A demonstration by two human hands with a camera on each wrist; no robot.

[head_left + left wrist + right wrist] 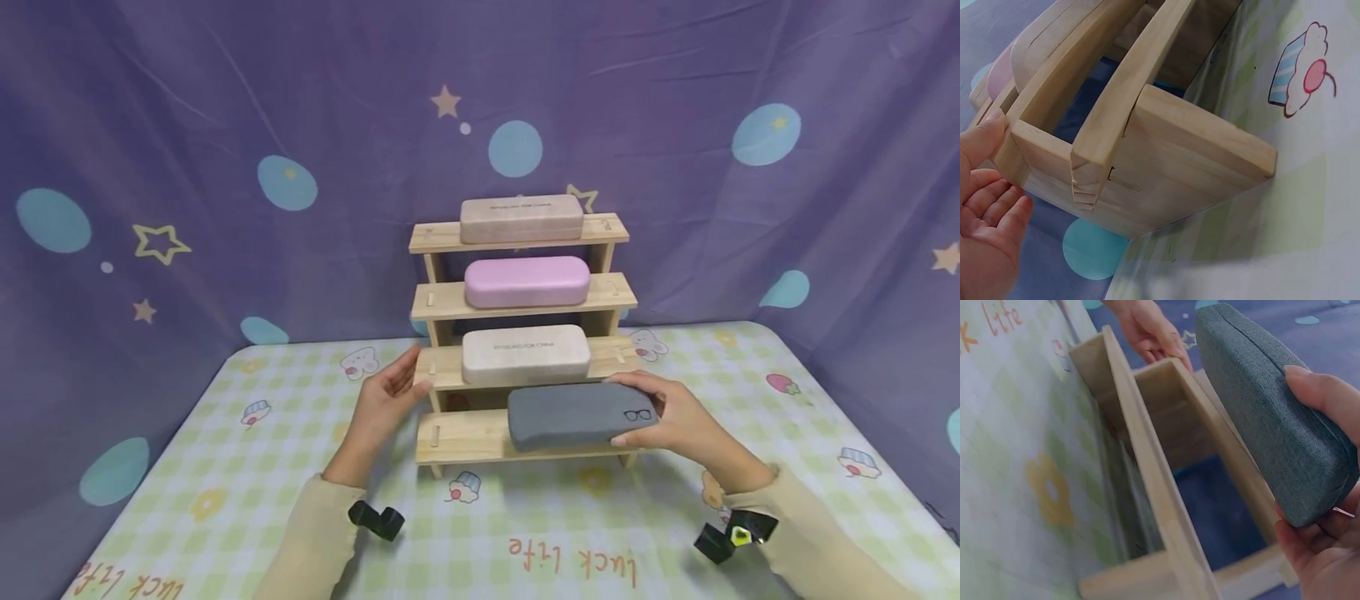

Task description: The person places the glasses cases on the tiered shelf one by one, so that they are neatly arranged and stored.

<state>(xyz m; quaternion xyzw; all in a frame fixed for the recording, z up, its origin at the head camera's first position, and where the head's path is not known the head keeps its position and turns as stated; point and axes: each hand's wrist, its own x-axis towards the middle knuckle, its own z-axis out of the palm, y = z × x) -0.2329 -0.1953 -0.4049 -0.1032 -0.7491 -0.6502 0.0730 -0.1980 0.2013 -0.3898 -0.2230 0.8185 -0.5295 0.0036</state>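
My right hand (678, 417) grips the right end of a grey glasses case (573, 417), thumb on one side and fingers on the other. In the right wrist view the dark fabric case (1266, 419) is tilted and held off the lowest step. A stepped wooden display rack (465, 433) stands below it. With my left hand (382, 404) I hold the left end of the rack's second step from the bottom; in the left wrist view the thumb (988, 134) presses on the board's end and the fingers curl beside it.
On the upper steps lie a white glasses case (525, 357), a pink case (527, 283) and a beige case (521, 221), one per step. A green-checked tablecloth (285, 467) covers the table, and a purple patterned curtain (375, 100) hangs close behind the rack.
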